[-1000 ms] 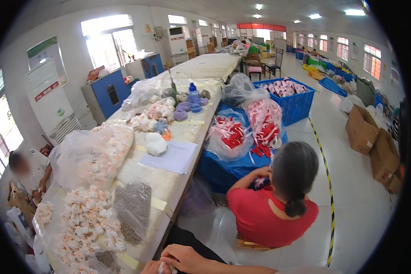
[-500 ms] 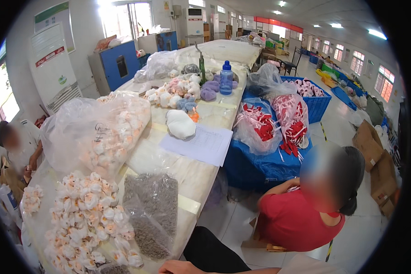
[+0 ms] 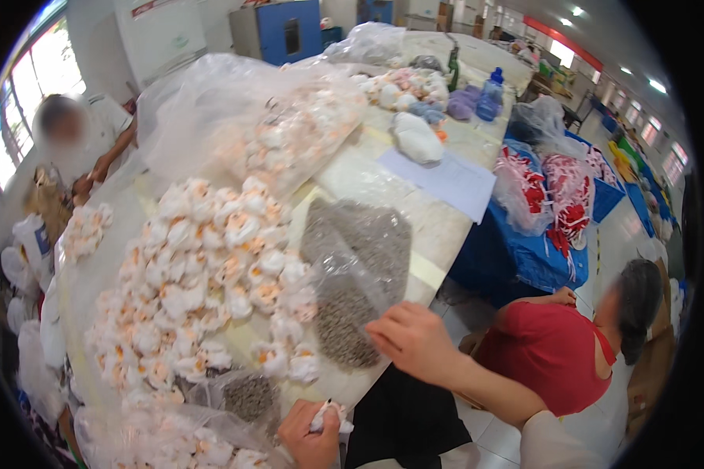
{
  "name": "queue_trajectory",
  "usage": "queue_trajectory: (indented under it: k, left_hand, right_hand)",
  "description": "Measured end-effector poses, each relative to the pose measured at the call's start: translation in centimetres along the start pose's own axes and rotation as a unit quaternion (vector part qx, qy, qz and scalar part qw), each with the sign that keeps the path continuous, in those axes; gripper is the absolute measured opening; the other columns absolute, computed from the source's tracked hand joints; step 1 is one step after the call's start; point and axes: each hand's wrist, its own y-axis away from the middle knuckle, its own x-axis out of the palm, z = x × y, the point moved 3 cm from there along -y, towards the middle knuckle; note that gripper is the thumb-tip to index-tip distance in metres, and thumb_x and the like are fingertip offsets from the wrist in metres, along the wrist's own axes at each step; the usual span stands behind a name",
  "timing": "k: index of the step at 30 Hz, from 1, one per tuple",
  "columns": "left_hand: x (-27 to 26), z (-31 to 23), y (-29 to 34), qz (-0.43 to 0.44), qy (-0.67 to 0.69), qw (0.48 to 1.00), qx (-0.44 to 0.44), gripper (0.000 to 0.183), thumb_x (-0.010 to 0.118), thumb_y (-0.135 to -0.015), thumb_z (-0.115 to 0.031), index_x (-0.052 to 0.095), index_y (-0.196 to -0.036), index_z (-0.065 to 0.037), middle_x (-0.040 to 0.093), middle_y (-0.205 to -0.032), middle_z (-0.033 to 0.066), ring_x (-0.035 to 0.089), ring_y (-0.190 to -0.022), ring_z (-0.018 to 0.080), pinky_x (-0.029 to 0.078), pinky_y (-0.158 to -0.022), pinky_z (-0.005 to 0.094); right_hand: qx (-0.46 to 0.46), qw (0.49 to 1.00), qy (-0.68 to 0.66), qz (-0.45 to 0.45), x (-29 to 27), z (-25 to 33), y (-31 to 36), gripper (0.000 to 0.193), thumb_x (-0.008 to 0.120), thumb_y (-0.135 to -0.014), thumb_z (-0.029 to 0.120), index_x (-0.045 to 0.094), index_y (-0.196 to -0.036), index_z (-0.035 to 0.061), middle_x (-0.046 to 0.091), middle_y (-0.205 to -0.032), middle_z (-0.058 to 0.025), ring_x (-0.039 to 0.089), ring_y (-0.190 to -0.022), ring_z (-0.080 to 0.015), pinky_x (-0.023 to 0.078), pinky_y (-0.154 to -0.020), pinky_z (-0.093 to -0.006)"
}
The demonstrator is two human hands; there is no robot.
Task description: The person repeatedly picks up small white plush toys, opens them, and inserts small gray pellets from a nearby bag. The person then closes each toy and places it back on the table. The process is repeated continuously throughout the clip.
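Observation:
At the table's near edge, my left hand (image 3: 311,438) is closed around a small white plush piece (image 3: 330,418) with a dark spot on top. My right hand (image 3: 414,341) has its fingers bent together at the right edge of a clear plastic bag of grey pellets (image 3: 350,324). Whether the fingertips pinch the film or some pellets is hidden. Left of that bag lies a large heap of white and peach plush pieces (image 3: 203,266). Close to my left hand rests a smaller clear bag of grey pellets (image 3: 246,395).
A big clear bag of plush pieces (image 3: 289,129) lies beyond the heap. Farther back are a white stuffed piece (image 3: 417,139), paper sheets (image 3: 461,181) and a blue bottle (image 3: 490,95). A person in red (image 3: 547,352) sits at right; another person (image 3: 94,141) is at left.
My view has tilted down and shifted left. Both my hands are now over the near table edge, the right at the pellet bag, the left with a plush piece; before, only one hand partly showed.

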Motion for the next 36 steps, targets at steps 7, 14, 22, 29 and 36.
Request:
queue_trajectory:
  k: [7, 14, 22, 29, 36]
  left_hand:
    - [-0.1, 0.0, -1.5, -0.007, -0.037, 0.999, 0.037, 0.012, 0.072, -0.085, -0.009, 0.071, -0.093, 0.0, 0.067, -0.085, 0.0166, 0.066, -0.076, 0.0355, 0.052, -0.071, 0.041]
    - [-0.4, 0.9, -1.7, 0.029, -0.03, 0.999, -0.002, 0.013, 0.072, -0.083, -0.01, 0.071, -0.093, -0.001, 0.067, -0.083, 0.0158, 0.065, -0.075, 0.0361, 0.052, -0.068, 0.0415]
    - [-0.8, 1.0, -1.3, 0.051, 0.01, 0.998, -0.019, 0.013, 0.072, -0.083, -0.009, 0.074, -0.095, -0.003, 0.069, -0.084, 0.0136, 0.067, -0.074, 0.0327, 0.054, -0.067, 0.0392]
    - [-0.7, 0.5, -1.7, 0.039, 0.019, 0.998, -0.046, 0.015, 0.07, -0.083, -0.005, 0.072, -0.098, -0.002, 0.066, -0.086, 0.0141, 0.066, -0.075, 0.0336, 0.053, -0.068, 0.0409]
    - [-0.1, 1.3, -1.8, 0.007, 0.057, 0.998, 0.016, 0.011, 0.073, -0.083, -0.005, 0.074, -0.094, -0.003, 0.065, -0.079, 0.0117, 0.065, -0.068, 0.0295, 0.053, -0.062, 0.0372]
  right_hand:
    - [-0.018, 0.997, 0.069, 0.043, 2.6, 0.0, -2.3, 0.016, 0.08, -0.081, 0.02, 0.073, -0.094, 0.0134, 0.066, -0.092, -0.001, 0.061, -0.093, -0.0232, 0.044, -0.087, -0.0388]
    - [-0.06, 0.992, 0.079, 0.072, 5.3, -1.0, -3.7, 0.015, 0.081, -0.079, 0.022, 0.072, -0.09, 0.0154, 0.064, -0.09, 0.0016, 0.06, -0.092, -0.0207, 0.041, -0.089, -0.0413]
    - [-0.027, 0.996, -0.005, 0.085, 3.9, -1.3, -4.8, 0.019, 0.082, -0.071, 0.012, 0.068, -0.083, 0.0139, 0.066, -0.087, 0.0038, 0.061, -0.086, -0.0202, 0.039, -0.086, -0.0448]
    - [-0.018, 0.998, -0.055, -0.008, 2.5, 0.8, -4.3, 0.026, 0.08, -0.064, -0.001, 0.07, -0.085, 0.0099, 0.071, -0.089, -0.002, 0.065, -0.081, -0.0242, 0.049, -0.076, -0.0389]
    - [0.196, 0.867, -0.433, 0.152, 2.1, 3.5, 0.0, 0.014, 0.073, -0.085, -0.005, 0.071, -0.099, -0.0018, 0.07, -0.093, -0.008, 0.068, -0.087, -0.0172, 0.054, -0.078, -0.0282]
